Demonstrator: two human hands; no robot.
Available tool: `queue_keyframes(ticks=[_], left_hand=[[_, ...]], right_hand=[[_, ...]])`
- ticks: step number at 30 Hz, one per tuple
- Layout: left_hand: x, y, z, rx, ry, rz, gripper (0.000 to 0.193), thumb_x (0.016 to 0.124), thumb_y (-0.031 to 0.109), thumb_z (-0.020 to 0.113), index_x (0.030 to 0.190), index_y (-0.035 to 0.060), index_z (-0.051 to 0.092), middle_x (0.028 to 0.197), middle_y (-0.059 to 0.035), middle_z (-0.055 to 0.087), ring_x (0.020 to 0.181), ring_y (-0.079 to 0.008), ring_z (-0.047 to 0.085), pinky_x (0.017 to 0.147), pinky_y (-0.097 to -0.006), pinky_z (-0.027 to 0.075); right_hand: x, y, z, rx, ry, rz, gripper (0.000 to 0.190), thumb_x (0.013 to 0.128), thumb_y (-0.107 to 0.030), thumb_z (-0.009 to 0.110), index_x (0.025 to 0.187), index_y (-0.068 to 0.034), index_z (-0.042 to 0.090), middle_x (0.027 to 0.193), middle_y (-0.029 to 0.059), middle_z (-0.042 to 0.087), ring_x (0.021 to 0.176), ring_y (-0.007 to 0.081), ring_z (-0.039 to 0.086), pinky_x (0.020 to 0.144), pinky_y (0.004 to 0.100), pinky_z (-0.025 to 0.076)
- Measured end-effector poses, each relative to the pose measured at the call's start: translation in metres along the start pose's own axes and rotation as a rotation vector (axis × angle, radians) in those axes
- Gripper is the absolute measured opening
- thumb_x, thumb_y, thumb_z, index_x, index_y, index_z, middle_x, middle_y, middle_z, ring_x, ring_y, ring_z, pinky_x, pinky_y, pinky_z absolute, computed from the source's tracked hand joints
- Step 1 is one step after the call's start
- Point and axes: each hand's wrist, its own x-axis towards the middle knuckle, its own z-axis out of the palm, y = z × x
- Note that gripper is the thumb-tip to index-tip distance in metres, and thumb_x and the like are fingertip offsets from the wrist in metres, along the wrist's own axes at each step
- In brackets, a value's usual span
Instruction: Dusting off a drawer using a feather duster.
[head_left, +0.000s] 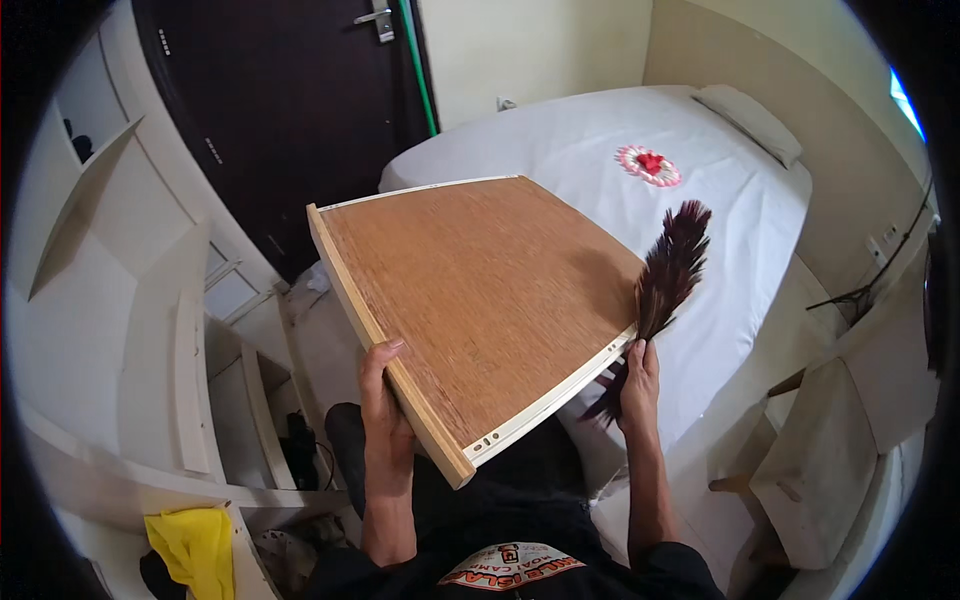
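Observation:
A wooden drawer (480, 300) is held up in front of me with its brown underside showing and pale metal runners along two sides. My left hand (386, 390) grips the light wood front edge, thumb on top. At the drawer's right corner, my right hand (639, 382) is closed around a dark feather duster (671, 262), whose feathers stick out above and below the fist. Its fingers are partly hidden, and whether they also bear on the drawer I cannot tell.
Beyond the drawer is a bed with a white sheet (720, 225), a pillow (750, 124) and a pink-and-red ornament (648, 166). White open cabinets (157, 300) stand left, a yellow cloth (196, 551) lower left. A dark door (285, 90) is behind; a chair (817, 465) stands right.

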Motion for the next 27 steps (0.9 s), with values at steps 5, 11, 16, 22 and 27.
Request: queue_keyframes(ticks=[5, 11, 16, 22, 27], left_hand=[[0.004, 0.012, -0.022, -0.202, 0.112, -0.324, 0.051, 0.090, 0.035, 0.054, 0.123, -0.0027, 0.044, 0.113, -0.0129, 0.052, 0.097, -0.0259, 0.059, 0.078, -0.0322, 0.051], [0.013, 0.015, -0.042, -0.231, 0.087, -0.228, 0.067, 0.092, 0.048, 0.050, 0.137, 0.0011, 0.034, 0.128, -0.0154, 0.045, 0.115, -0.0231, 0.051, 0.092, -0.0396, 0.046], [0.019, 0.011, -0.045, -0.039, -0.213, 0.185, 0.095, 0.086, 0.065, 0.050, 0.150, 0.0198, -0.003, 0.153, -0.0082, 0.013, 0.139, -0.0253, 0.026, 0.109, -0.0460, 0.034], [0.042, 0.005, -0.029, -0.594, -0.088, -0.206, 0.064, 0.093, 0.048, 0.052, 0.137, 0.0030, 0.038, 0.131, -0.0108, 0.051, 0.120, -0.0214, 0.052, 0.098, -0.0394, 0.046], [0.048, -0.008, -0.002, -0.624, -0.001, -0.279, 0.046, 0.094, 0.033, 0.050, 0.129, 0.0049, 0.045, 0.121, -0.0105, 0.055, 0.112, -0.0223, 0.057, 0.093, -0.0391, 0.048]], right_hand=[[0.009, 0.005, 0.056, -0.085, 0.058, -0.209, 0.046, 0.103, -0.032, 0.039, 0.130, 0.006, 0.042, 0.112, 0.0093, 0.053, 0.102, 0.0156, 0.045, 0.096, 0.0278, 0.035], [0.013, -0.057, 0.110, -0.173, 0.041, -0.567, 0.037, 0.103, -0.028, 0.039, 0.114, 0.005, 0.051, 0.091, 0.0048, 0.052, 0.083, 0.0122, 0.043, 0.080, 0.0260, 0.040], [0.046, -0.091, 0.124, -0.180, -0.046, -0.582, 0.033, 0.103, -0.028, 0.040, 0.099, 0.002, 0.051, 0.078, 0.0006, 0.045, 0.072, 0.0095, 0.037, 0.067, 0.0256, 0.037], [0.067, -0.101, 0.125, -0.204, -0.086, -0.521, 0.031, 0.103, -0.028, 0.041, 0.096, 0.000, 0.052, 0.071, 0.0007, 0.043, 0.065, 0.0095, 0.037, 0.059, 0.0267, 0.037], [0.091, -0.089, 0.125, -0.318, -0.031, -0.808, 0.030, 0.103, -0.026, 0.041, 0.093, 0.002, 0.049, 0.068, 0.0024, 0.040, 0.061, 0.0082, 0.039, 0.054, 0.0256, 0.036]])
